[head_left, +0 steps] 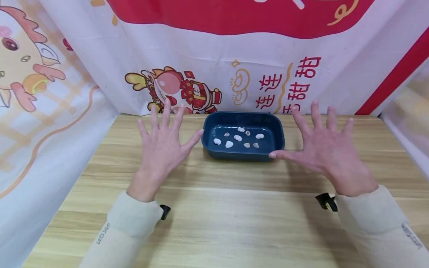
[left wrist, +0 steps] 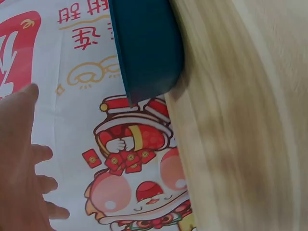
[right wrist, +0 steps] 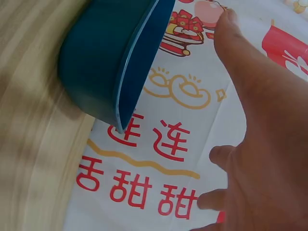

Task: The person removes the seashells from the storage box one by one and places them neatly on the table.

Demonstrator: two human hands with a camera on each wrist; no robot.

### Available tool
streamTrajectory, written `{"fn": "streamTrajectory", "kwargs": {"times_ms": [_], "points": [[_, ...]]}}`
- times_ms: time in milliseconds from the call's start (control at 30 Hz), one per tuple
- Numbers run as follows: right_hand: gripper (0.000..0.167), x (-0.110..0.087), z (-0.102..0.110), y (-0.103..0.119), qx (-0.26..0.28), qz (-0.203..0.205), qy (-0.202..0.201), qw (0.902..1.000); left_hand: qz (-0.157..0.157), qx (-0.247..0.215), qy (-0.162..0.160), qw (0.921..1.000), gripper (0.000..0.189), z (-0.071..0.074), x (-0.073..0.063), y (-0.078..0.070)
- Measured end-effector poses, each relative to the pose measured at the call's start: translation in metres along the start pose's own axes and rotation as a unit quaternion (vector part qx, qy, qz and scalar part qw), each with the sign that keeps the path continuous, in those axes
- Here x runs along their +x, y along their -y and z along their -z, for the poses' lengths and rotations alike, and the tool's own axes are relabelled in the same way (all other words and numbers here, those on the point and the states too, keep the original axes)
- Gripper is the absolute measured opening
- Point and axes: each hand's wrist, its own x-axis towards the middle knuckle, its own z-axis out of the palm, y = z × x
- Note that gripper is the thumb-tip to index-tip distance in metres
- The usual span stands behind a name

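A dark blue oblong basin [head_left: 242, 156] stands at the back of the wooden table, with several small white and tan seashells [head_left: 229, 144] scattered over its floor. My left hand [head_left: 162, 145] is spread with straight fingers to the left of the basin, its thumb close to the rim. On the other side, my right hand [head_left: 326, 149] is spread the same way, and its thumb overlaps the basin's front right corner in the head view. Both wrist views show the basin's outer wall [left wrist: 149, 48] apart from the hands. Nothing is held; the shells are hidden in the wrist views.
A white cloth backdrop [head_left: 207, 48] with red and cartoon prints rises right behind the basin. More printed cloth [head_left: 43, 111] hangs along the left side. The wooden tabletop [head_left: 234, 223] stretches forward between the arms. Small black wrist devices [head_left: 326, 202] stick out from the sleeves.
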Motion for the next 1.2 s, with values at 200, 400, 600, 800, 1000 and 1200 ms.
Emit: {"fn": "streamTrajectory", "kwargs": {"times_ms": [200, 400, 600, 800, 1000, 1200], "points": [[0.123, 0.01, -0.002, 0.003, 0.039, 0.03, 0.005, 0.9988, 0.006, -0.122, 0.027, 0.9921, 0.079, -0.009, 0.0, -0.004], [0.089, 0.038, -0.011, 0.016, 0.131, 0.046, -0.012, 0.9902, 0.071, -0.337, 0.066, 0.9367, 0.058, -0.03, 0.011, -0.008], [0.034, 0.071, -0.035, 0.032, 0.25, 0.076, -0.003, 0.9653, 0.211, -0.485, 0.112, 0.8412, 0.055, -0.056, 0.022, -0.015], [0.017, 0.091, -0.044, 0.044, 0.24, 0.068, 0.072, 0.9657, 0.265, -0.563, 0.13, 0.7719, 0.043, -0.069, 0.027, -0.019], [0.016, 0.104, -0.045, 0.051, 0.243, 0.038, 0.149, 0.9576, 0.274, -0.569, 0.128, 0.7643, 0.037, -0.07, 0.027, -0.026], [0.012, 0.116, -0.045, 0.054, 0.238, -0.006, 0.168, 0.9566, 0.285, -0.575, 0.12, 0.757, 0.036, -0.07, 0.029, -0.03]]}}
